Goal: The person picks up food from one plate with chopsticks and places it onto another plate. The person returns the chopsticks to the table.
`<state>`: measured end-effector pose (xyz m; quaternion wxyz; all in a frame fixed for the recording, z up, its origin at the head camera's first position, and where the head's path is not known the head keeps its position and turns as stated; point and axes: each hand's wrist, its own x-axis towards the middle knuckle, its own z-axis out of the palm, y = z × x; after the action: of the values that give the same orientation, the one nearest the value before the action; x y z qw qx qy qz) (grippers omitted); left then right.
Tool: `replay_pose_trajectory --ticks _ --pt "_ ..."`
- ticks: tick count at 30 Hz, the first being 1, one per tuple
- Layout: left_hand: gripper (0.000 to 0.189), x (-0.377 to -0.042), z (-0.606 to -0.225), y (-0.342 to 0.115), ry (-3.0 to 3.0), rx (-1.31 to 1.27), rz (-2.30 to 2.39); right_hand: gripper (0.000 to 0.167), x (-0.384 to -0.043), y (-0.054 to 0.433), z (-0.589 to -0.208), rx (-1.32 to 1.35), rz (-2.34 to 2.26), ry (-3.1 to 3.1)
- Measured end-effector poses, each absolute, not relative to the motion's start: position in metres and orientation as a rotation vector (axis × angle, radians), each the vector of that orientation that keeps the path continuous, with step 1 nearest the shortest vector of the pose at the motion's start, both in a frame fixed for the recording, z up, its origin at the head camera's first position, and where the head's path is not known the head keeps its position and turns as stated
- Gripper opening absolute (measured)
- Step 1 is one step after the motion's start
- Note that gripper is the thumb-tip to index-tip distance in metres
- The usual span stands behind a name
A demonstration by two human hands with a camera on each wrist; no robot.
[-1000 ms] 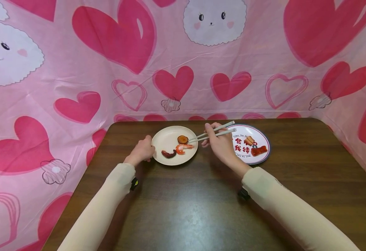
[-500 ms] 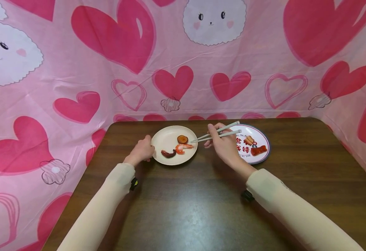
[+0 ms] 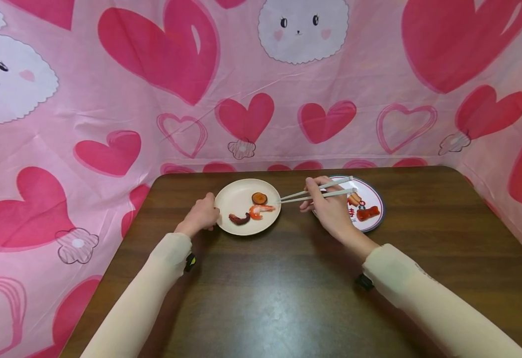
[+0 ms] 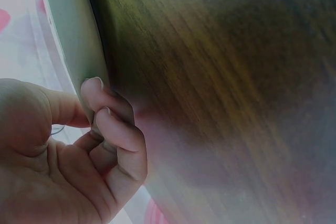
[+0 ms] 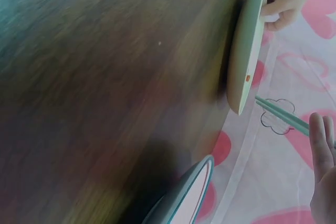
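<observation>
My left hand (image 3: 202,214) pinches the left rim of a cream plate (image 3: 231,196); in the left wrist view the thumb and curled fingers (image 4: 118,129) meet at that rim. On the plate lie a round brown slice (image 3: 259,199), an orange-and-white shrimp (image 3: 261,212) and a dark curled octopus tentacle (image 3: 239,219). My right hand (image 3: 330,206) holds a pair of pale chopsticks (image 3: 294,196). Their tips, close together, are at the plate's right rim with nothing seen between them. In the right wrist view the chopsticks (image 5: 286,116) point toward the cream plate (image 5: 244,61).
Behind my right hand stands a white plate (image 3: 365,190) with a blue rim and red characters, partly hidden. It bears a tan layered piece (image 3: 355,199) and a glossy red-brown piece (image 3: 368,214). A pink heart-patterned cloth (image 3: 288,134) hangs behind the wooden table (image 3: 252,288).
My right hand has moved to the right, drawing the chopstick tips away from the round slice to the plate's right rim. The left hand and the food have stayed put.
</observation>
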<state>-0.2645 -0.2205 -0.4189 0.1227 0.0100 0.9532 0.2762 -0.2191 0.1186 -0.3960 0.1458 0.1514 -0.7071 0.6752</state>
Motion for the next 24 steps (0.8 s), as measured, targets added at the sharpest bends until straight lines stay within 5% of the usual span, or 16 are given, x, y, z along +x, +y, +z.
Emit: replay_pose_trajectory --ticks 24 --pt "0.029 -0.263 -0.419 -0.22 2.776 0.029 0.824 0.03 -0.205 0.144 -0.396 0.376 1.902 -1.986"
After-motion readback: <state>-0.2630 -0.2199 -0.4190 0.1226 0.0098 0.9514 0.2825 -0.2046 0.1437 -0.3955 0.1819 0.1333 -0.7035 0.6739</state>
